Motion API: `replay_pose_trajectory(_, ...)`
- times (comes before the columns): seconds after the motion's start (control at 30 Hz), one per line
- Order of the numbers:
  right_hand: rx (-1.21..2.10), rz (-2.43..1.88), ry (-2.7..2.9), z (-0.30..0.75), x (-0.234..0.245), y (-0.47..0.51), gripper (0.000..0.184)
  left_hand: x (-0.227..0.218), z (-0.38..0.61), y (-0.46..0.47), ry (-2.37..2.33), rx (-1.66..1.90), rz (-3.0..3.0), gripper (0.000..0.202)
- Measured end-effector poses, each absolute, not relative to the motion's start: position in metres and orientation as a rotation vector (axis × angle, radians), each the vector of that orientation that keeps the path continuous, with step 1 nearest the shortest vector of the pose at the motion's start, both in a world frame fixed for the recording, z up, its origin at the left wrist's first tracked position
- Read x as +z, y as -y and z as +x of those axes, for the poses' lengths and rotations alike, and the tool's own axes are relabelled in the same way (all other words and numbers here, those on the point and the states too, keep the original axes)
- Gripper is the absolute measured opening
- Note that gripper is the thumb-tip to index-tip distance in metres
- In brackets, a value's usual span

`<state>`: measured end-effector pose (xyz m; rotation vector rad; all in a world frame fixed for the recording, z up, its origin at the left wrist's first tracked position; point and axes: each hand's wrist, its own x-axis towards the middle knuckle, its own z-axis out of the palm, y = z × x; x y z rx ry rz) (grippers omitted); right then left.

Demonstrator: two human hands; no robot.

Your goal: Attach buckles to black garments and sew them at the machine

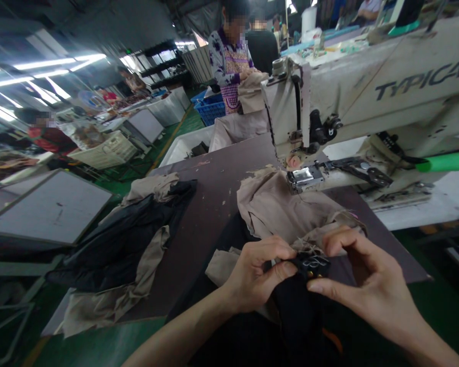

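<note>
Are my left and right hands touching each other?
Apart. The head view shows the left hand and right hand separated by the black fabric they both hold.

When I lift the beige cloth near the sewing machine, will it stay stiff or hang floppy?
It will probably hang floppy: the beige cloth lies in soft, loose folds. It looks thin and light, with frayed edges. It seems joined to the black garment, so lifting it may drag that along.
</note>
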<state>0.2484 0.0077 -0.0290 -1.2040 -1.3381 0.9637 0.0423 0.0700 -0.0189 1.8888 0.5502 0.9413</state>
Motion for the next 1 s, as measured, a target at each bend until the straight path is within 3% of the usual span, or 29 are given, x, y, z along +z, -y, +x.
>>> replay_pose_trajectory(0.13,1.048,-1.27,1.351,0.255,-0.028,0.002,0.026,-0.019,0.043,-0.07,-0.567,0.945,1.836,0.01)
replay_pose_trajectory(0.37,1.434,-1.166,1.342,0.257,-0.024,-0.006,0.02,-0.011,0.041,-0.068,-0.54,0.85,1.926,0.013)
replay_pose_trajectory(0.47,1.39,-1.147,1.36,0.251,-0.021,-0.005,0.02,-0.005,0.041,-0.066,-0.627,0.746,1.883,0.025)
replay_pose_trajectory(0.77,1.218,-1.029,1.167,0.235,-0.036,-0.001,0.043,-0.015,0.042,-0.075,-0.546,0.697,1.661,0.025)
replay_pose_trajectory(0.87,1.168,-0.999,1.093,0.231,-0.039,-0.002,0.047,0.004,0.038,-0.07,-0.7,0.866,1.928,0.01)
replay_pose_trajectory(1.0,1.081,-0.981,1.121,0.226,-0.041,-0.001,0.043,0.032,0.041,-0.061,-0.671,1.108,2.448,0.017)
